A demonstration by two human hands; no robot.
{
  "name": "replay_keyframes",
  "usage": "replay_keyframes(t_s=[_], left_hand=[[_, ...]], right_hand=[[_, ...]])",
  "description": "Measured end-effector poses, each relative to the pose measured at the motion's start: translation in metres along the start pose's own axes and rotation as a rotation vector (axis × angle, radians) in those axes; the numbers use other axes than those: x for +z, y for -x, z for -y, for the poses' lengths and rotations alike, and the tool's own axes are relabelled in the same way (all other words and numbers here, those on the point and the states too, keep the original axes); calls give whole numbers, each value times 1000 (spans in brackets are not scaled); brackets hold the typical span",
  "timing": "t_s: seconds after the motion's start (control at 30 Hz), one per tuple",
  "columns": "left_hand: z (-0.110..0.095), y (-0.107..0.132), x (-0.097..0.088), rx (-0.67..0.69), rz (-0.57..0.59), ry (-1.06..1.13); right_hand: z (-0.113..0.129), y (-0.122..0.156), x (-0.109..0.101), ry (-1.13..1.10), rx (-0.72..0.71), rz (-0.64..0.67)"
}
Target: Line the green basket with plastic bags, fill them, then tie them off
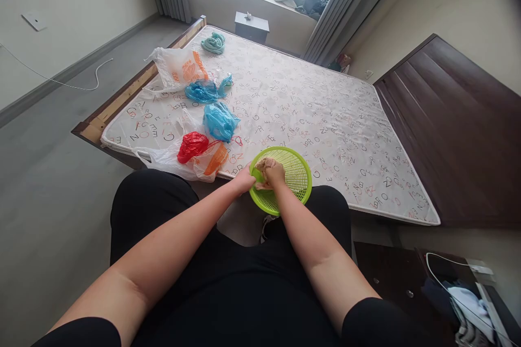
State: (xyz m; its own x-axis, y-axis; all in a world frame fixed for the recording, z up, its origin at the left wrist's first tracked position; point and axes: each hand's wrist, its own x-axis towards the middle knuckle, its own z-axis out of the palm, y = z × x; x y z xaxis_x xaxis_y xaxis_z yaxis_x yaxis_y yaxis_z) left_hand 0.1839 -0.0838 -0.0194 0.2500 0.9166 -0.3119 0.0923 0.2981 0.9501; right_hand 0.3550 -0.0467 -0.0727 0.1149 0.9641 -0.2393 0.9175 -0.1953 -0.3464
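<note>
A bright green plastic mesh basket [296,173] is held tilted between my knees, at the near edge of the mattress. My left hand [245,180] grips its left rim, the fingertips partly hidden by the wall. Inside the basket, my right hand [275,173] is closed around a crumpled tan cloth [262,164]. The cloth touches the left part of the basket's inside, and some of it shows below my fingers.
On the mattress [285,97] lie a red bag [192,147], blue plastic bags [221,121], white-and-orange bags [179,68] and a teal cloth [214,43]. A wooden headboard [459,135] stands right; a dark cabinet [391,271] with clothes stands near right.
</note>
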Motion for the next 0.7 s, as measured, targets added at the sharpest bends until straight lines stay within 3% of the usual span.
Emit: replay_keyframes(t_s=[0.13,0.33,0.5,0.7], left_hand=[[-1,0,3,-5,0,18],[-12,7,5,-19,-12,36],[-15,7,2,-45,-11,2],[-7,3,1,-44,-10,-11]], right_hand=[[1,-6,10,48,144,-57],[-2,-2,36,169,67,158],[-3,-2,25,158,-37,154],[2,0,8,-226,19,341]])
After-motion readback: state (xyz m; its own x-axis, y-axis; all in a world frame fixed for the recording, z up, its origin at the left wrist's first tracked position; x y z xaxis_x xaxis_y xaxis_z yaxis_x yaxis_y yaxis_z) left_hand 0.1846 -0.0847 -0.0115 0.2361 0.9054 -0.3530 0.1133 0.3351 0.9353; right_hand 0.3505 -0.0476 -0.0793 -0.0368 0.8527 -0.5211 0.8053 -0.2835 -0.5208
